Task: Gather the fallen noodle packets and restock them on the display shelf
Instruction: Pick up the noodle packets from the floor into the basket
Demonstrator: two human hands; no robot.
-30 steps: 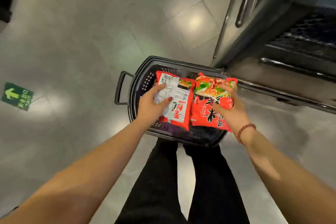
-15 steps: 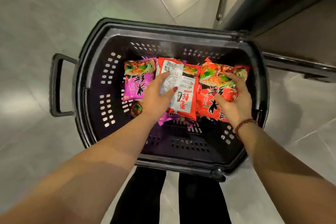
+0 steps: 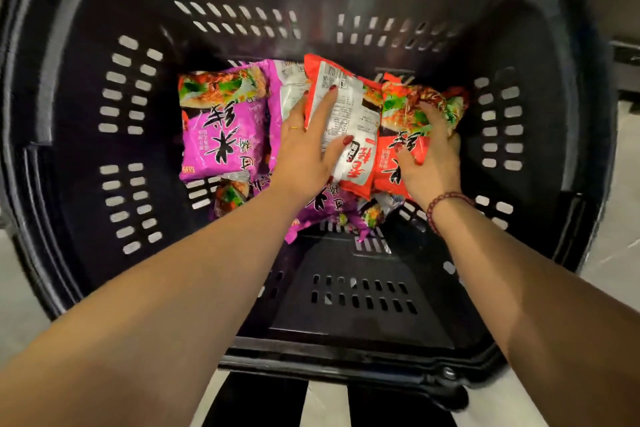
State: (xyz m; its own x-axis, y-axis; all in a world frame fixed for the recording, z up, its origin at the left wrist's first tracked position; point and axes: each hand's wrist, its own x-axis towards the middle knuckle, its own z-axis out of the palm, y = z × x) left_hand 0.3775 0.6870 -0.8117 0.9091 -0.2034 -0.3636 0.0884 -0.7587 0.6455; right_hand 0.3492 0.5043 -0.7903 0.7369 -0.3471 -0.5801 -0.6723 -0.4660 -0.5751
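Down inside the black plastic shopping basket (image 3: 86, 135), two red noodle packets sit side by side at the far right of the pile, each under one hand. The left hand (image 3: 308, 152) lies on the back-side-up red packet (image 3: 346, 121), fingers spread along its white printed panel and thumb pressed to its near edge, so the packet is pinched between thumb and fingers. The right hand (image 3: 433, 156) grips the front-side-up red packet (image 3: 412, 114) just beside it, fingers curled over the crumpled wrapper with its picture of noodles and greens; the two packets touch along their inner edges. Left of them a purple noodle packet (image 3: 221, 125) lies flat on the basket floor, face up, and more purple packets (image 3: 322, 208) are half buried under the left wrist and the red ones (how many I cannot tell). The basket's walls and floor are pierced with rows of slots. A gold ring (image 3: 294, 129) shows on the left hand, a dark red bead bracelet (image 3: 446, 204) circles the right wrist, and the nails are painted red. Pale floor tiles (image 3: 609, 246) show outside the rim, with dark trouser legs (image 3: 249, 402) below its near edge.
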